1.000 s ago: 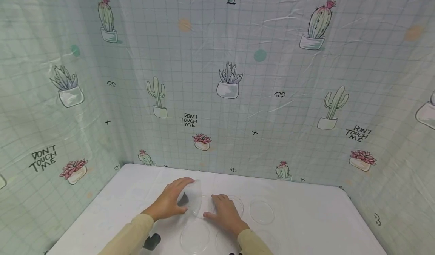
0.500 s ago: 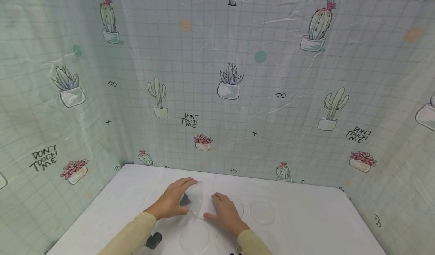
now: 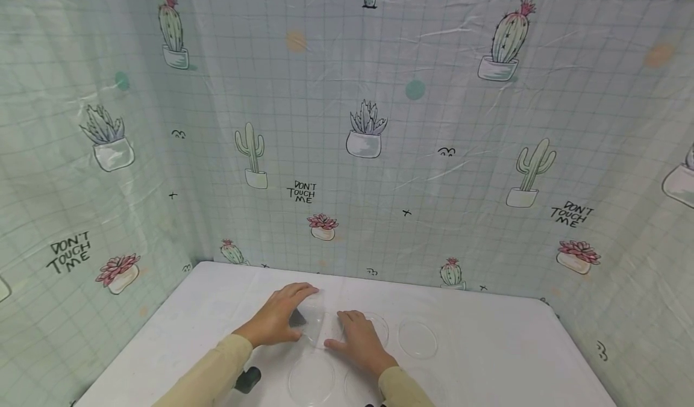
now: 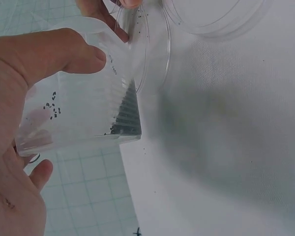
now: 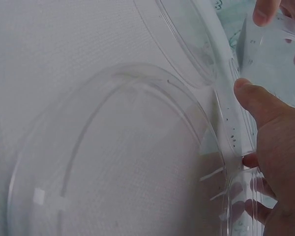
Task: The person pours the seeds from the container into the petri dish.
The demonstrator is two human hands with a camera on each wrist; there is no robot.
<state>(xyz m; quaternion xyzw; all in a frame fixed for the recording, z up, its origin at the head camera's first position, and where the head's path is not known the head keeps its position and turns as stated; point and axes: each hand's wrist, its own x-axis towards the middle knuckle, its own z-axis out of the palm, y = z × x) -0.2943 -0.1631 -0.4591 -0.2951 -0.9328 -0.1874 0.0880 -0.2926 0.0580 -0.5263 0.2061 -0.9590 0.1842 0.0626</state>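
My left hand point(image 3: 273, 315) grips a clear plastic container point(image 4: 83, 108) by its sides and tilts it. Small black grains point(image 4: 127, 118), like seeds, pile in its lower corner, and a few cling to the wall. Just beyond the container's mouth lies a clear petri dish point(image 4: 157, 56) with several grains in it. My right hand point(image 3: 358, 341) rests at the right side of that dish, thumb point(image 5: 258, 101) and fingers spread and touching near its rim. In the head view the container partly hides the dish.
Several more clear petri dishes stand on the white table point(image 3: 504, 347): one to the right point(image 3: 417, 339), one nearer point(image 3: 311, 380), others partly behind my right hand and forearm. A few stray grains dot the tabletop. A cactus-print curtain point(image 3: 379, 184) encloses the back and sides.
My left hand has shifted slightly to the right with the container, whose tilt has changed. The dark grains in it have moved a little right. My right hand stays nearly still.
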